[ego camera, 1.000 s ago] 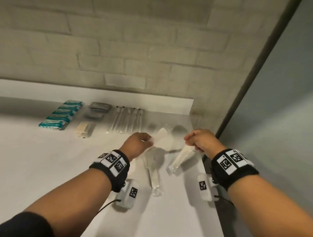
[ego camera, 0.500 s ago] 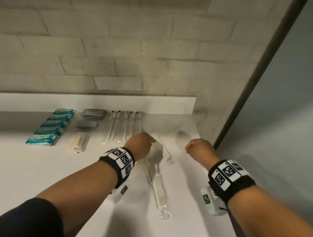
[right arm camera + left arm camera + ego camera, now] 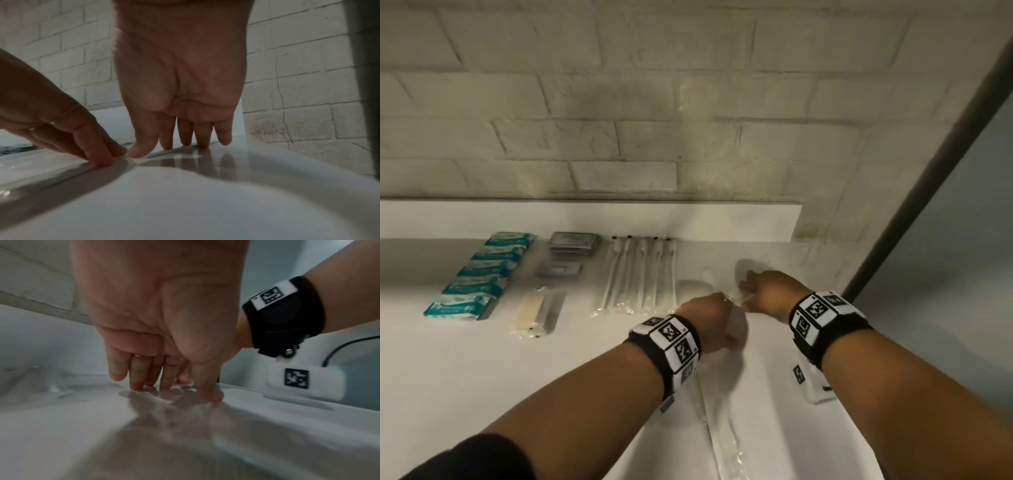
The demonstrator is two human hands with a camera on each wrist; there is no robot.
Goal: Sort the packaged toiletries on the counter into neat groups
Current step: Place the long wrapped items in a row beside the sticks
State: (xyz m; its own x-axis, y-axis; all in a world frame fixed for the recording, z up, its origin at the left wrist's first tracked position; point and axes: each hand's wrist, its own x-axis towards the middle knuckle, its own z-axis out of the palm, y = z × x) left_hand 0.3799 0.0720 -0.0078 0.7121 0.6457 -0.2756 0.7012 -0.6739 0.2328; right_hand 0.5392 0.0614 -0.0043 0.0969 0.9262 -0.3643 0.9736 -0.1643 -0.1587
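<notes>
- Both hands dropped to the desk (image 3: 482, 359); left hand (image 3: 709, 317) and right hand (image 3: 768, 291) press straight fingers on a clear packet (image 3: 164, 395).
- I'd slide it flat beside the toothbrush row (image 3: 640, 274).

The left hand (image 3: 709, 320) hides much of a clear packet (image 3: 726, 442), contents unreadable.

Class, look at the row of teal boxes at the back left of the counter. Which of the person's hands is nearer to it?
Left. The left hand is to the right of the teal boxes, beyond the wrapped toothbrushes. The right hand is farther right again, beside the left hand.
</notes>
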